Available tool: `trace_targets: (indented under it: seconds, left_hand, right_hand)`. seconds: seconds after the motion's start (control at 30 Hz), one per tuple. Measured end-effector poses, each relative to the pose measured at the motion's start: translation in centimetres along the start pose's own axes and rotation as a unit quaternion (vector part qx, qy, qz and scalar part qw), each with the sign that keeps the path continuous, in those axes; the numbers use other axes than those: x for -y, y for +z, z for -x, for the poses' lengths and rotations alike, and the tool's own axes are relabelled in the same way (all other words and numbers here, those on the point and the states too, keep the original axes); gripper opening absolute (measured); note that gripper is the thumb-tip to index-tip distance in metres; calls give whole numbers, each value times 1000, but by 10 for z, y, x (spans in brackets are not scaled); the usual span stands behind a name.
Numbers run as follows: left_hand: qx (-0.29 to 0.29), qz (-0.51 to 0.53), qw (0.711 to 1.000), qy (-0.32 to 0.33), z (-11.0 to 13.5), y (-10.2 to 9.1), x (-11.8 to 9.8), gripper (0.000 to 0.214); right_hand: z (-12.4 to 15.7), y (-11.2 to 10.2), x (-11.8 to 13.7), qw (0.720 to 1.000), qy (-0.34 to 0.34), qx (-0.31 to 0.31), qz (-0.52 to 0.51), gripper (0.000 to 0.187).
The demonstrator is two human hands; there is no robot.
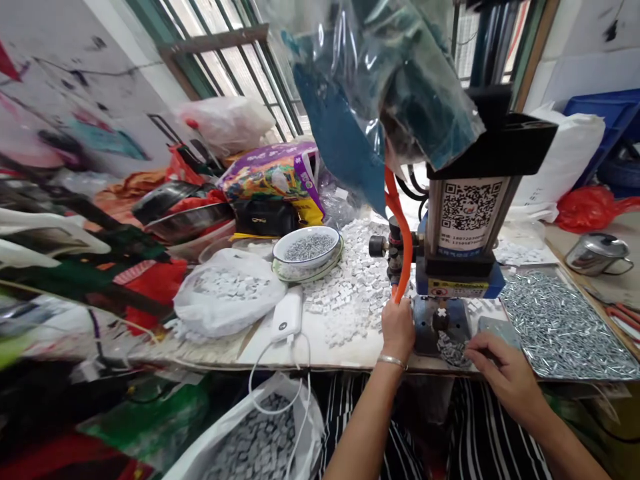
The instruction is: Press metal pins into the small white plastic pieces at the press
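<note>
Thin silver metal pins [451, 351] are lying by the curled right hand [506, 375], likely for grabbing; it and the left hand [399, 328] are hiding their holds.

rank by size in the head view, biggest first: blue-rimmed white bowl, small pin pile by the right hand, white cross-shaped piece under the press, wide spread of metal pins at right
1. Wide spread of metal pins
2. Blue-rimmed white bowl
3. Small pin pile
4. White cross-shaped piece
</note>
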State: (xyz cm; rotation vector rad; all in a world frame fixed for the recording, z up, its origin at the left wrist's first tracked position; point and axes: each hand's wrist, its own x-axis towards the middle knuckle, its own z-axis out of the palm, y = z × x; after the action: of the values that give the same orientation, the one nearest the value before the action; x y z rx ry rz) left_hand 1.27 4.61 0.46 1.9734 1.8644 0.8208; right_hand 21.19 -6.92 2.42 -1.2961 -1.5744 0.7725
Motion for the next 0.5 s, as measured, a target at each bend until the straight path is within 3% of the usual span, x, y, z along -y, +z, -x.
trace_targets:
  seconds: [0.23,0.3,0.33,0.4,0.47,0.5]
  left_hand:
    - [-34,71,996,-32,19,-10,4,11]
    - [-41,186,979,-67,28,-18,-3,7]
    - [-36,280,955,-95,34,-22,-10,10]
    - [2,500,853,-152,49,-30,-26,18]
    - [49,619,761,-188,67,-36,-44,27]
    - [70,647,733,-199,75,-38,-52,29]
  right_hand:
    - [2,4,3,1000,-13,-4,-6,21]
    - [-1,8,10,1000,-22,-10,-16,21]
    - [-3,10,14,999,-28,-14,-22,21]
    - [-8,16,21,998,-43,-19,-34,22]
    - [-13,20,25,997,-58,-22,-38,21]
    - [-14,21,26,997,-63,-26,-37,20]
